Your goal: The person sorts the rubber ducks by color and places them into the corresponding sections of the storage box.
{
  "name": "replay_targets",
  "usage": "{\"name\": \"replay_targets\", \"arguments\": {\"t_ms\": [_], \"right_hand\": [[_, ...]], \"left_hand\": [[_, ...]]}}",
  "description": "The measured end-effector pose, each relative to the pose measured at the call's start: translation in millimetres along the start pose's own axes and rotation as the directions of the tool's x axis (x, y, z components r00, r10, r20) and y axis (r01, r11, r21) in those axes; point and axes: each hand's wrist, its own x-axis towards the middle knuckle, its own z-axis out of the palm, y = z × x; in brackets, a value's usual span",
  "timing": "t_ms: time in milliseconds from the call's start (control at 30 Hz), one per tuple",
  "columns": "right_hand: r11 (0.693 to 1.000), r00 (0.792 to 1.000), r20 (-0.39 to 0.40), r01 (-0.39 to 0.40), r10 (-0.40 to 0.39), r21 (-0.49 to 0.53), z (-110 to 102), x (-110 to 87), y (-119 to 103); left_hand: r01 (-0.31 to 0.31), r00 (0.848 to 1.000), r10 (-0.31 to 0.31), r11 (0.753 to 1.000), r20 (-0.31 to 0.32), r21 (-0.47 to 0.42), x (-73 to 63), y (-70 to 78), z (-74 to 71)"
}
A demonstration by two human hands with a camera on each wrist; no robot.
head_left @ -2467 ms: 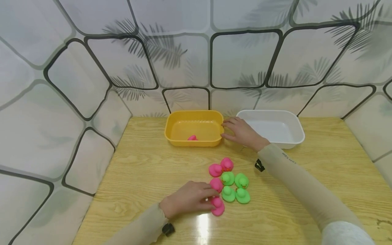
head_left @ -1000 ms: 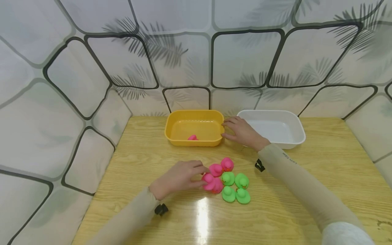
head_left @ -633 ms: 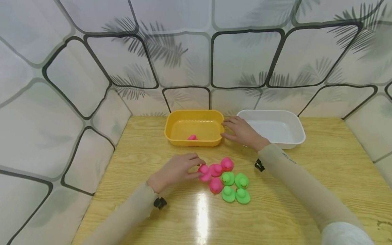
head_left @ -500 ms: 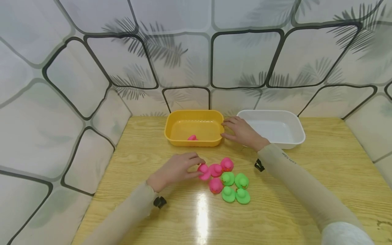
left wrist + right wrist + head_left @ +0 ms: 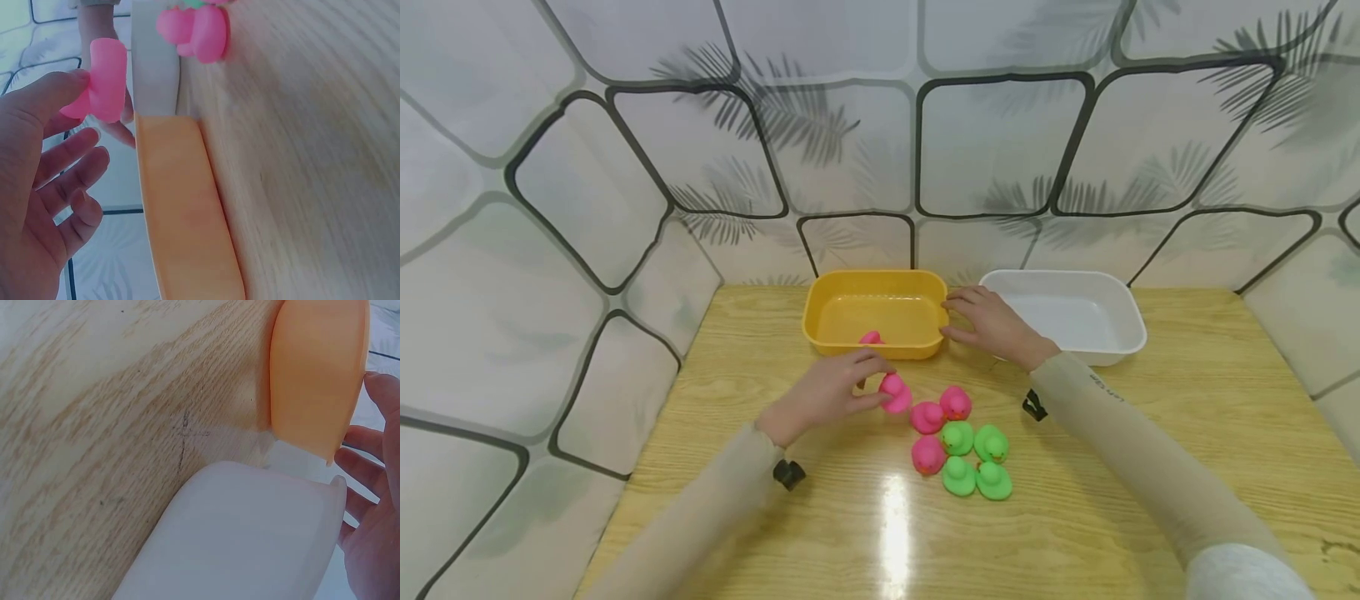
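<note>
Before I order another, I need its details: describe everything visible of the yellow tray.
The yellow tray is a rounded rectangle with sloping walls and a rim, smooth and plastic-looking. It stands upright on the wooden table, left of the white tray, with a gap between. Inside, a pink object is partly hidden by the front wall. The right hand seems to touch its right rim.

Head view: the near wall of the yellow tray (image 5: pixel 917 352) hides the base of the pink duck (image 5: pixel 872 337) inside; the right hand (image 5: pixel 988 323) covers the front left corner of the white tray (image 5: pixel 1086 321). Lettering (image 5: pixel 1107 387) on the right sleeve (image 5: pixel 1150 467) is too small to read. Left wrist view: the thumb of the left hand (image 5: pixel 30 219) overlaps the held duck (image 5: pixel 108 81); the top edge crops a green duck (image 5: pixel 195 3). Right wrist view: both trays and the hand are cut off.
</note>
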Motion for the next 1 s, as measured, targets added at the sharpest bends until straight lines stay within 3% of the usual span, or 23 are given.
{"name": "replay_targets", "arguments": {"t_ms": [267, 567, 1000], "right_hand": [[1.0, 1.0, -0.002, 0.001, -0.001, 0.002, -1, -1.1, -1], [1.0, 1.0, 0.0, 0.001, -0.001, -0.003, -3, -0.5, -2], [1.0, 1.0, 0.002, 0.005, -0.005, -0.001, -3, 0.0, -2]], "left_hand": [[0.052, 0.999, -0.052, 0.998, 0.017, -0.02, 7.8, -10.2, -6.4], [0.033, 0.999, -0.033, 0.999, -0.016, 0.007, 15.9, -23.5, -9.8], [0.133, 0.991, -0.133, 0.991, 0.012, -0.012, 26.2, -38.8, -19.8]]}}
